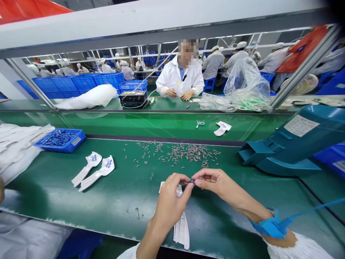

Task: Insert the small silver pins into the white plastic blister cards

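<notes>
My left hand and my right hand meet over the green bench, fingertips pinched together on a tiny dark metal part. Its exact kind is too small to make out. Beneath my left hand lies a white plastic handle-shaped shell, partly covered by the hand. Just beyond my fingers, many small silvery metal parts are scattered in a loose heap. To the left rest two more white shells with blue pieces at their wide ends.
A blue tray of small blue pieces stands at left, beside stacked white parts. At right is a teal machine. A blue strap circles my right wrist, its cord running right. Across the belt sits a person in white.
</notes>
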Motion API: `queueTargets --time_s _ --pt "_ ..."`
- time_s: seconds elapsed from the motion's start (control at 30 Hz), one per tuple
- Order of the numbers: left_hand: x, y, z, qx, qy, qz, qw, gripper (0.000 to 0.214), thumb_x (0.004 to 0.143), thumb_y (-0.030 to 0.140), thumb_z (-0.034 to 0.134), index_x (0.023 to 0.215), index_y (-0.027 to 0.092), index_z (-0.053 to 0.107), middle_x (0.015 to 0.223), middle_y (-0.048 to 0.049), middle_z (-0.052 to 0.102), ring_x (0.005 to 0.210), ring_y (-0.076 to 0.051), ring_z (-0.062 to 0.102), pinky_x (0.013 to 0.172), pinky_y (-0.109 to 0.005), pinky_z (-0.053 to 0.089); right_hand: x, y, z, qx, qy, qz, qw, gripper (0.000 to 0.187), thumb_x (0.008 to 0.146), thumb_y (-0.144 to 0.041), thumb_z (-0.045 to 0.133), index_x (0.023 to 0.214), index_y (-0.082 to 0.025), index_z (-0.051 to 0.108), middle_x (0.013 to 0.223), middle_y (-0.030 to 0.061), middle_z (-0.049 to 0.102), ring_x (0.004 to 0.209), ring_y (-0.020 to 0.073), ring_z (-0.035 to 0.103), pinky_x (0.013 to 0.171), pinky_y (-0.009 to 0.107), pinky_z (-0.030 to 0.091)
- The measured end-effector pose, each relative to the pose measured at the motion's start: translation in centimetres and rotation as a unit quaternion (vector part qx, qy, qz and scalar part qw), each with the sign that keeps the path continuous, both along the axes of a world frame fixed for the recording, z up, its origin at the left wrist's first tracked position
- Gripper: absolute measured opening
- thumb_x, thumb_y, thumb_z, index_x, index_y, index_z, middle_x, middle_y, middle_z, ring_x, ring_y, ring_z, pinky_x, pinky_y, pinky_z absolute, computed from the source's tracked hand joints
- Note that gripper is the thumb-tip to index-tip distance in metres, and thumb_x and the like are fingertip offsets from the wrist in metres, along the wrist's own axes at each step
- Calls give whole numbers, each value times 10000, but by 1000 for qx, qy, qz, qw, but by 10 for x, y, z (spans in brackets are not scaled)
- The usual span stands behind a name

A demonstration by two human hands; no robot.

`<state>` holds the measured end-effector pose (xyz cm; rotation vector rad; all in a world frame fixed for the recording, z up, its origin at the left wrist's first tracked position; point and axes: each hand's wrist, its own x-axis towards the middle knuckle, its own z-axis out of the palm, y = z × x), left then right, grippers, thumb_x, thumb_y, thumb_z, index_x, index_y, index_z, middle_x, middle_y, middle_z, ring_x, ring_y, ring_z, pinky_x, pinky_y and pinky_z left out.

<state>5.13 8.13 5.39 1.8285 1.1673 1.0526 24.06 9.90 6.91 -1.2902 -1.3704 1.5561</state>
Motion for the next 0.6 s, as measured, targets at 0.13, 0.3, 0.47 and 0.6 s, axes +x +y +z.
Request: queueTargets --time_s 0.13,0.3,0.47,0.6 --pt "1 -1 -2 -41 -23 9 999 107 967 287 552 981 220 635 951 -4 681 886 -154 633 786 -272 450 -2 -1 -1 -3 20 -6 1000 360 703 -505 811 861 -193 726 837 28 713 824 177 641 808 321 505" --pt "1 -2 -6 -54 -43 24 997 180 1002 313 489 975 217 637 962 -11 681 885 -154 623 780 -271 448 -6 -2 -5 24 8 -2 1000 312 743 -476 791 837 -194 699 797 8 669 776 159 601 750 294 487" --pt "0 -2 -3 -41 -57 -5 997 165 977 276 540 1099 238 645 1045 -11 691 928 -152 649 810 -269 474 -9 -5 -6 52 0 -11 999 310 829 -504 705 854 -197 668 772 -3 620 740 143 553 691 273 457" --pt "0 -2 -5 33 -43 14 998 199 957 210 568 1141 228 643 1067 -21 702 922 -150 655 824 -272 484 -13 -7 -5 64 -1 -19 998 342 872 -535 643 854 -194 645 769 1 592 740 147 540 700 277 457"
